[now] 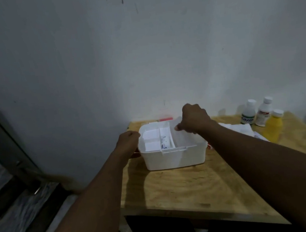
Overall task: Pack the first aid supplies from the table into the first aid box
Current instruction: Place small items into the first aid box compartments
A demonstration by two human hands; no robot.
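With your left hand [129, 139] curled on the first aid box's [173, 157] left rim at the table's [184, 188] back, keep bracing while your right hand [194, 119], pinching the inner tray [156, 138], seats it level

The labels on the three bottles [261, 115] were too blurred to read. The right hand [194, 119] hid the far right part of the box [173, 159].

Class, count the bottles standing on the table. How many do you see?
3, clustered at the table's far right corner: a white-capped bottle with a green label, a white bottle with a red label, and a yellow bottle nearest. Others may be hidden.
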